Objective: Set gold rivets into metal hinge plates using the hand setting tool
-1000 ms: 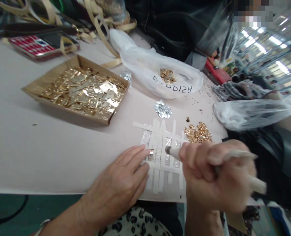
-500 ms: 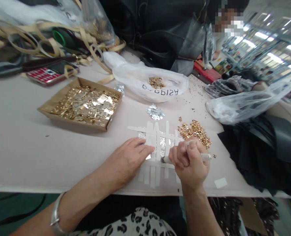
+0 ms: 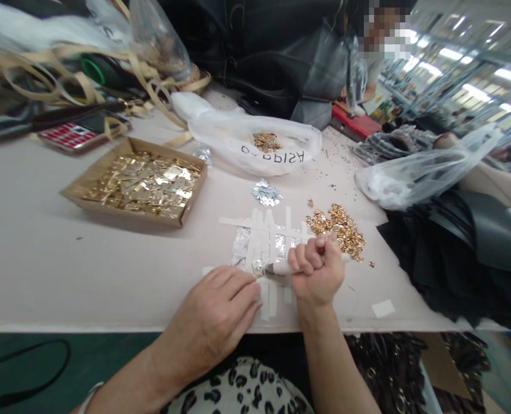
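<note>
My right hand (image 3: 318, 265) is closed in a fist round a white-wrapped handle tool (image 3: 282, 268) with a dark metal tip. The tool lies almost level, its tip pointing left against a small shiny metal piece (image 3: 258, 267). At that piece's near edge, the bent fingers of my left hand (image 3: 221, 307) are pressed together and seem to hold it down; their tips are partly hidden. Under both hands, white tape strips (image 3: 269, 230) cross over clear shiny film on the table. Beyond my right hand lies a heap of small gold-coloured metal fittings (image 3: 339, 230).
A cardboard tray (image 3: 186, 213) of gold metal plates stands at left. Farther back are silver pieces (image 3: 266, 193) and a white plastic bag (image 3: 221, 135) with gold parts. Black sheets (image 3: 432, 264) lie at right. Another person's arm (image 3: 371, 77) shows at the back.
My left hand has drawn nearer to me and its fingers have come together at the small metal piece. My right hand has brought the tool's tip left onto that piece.
</note>
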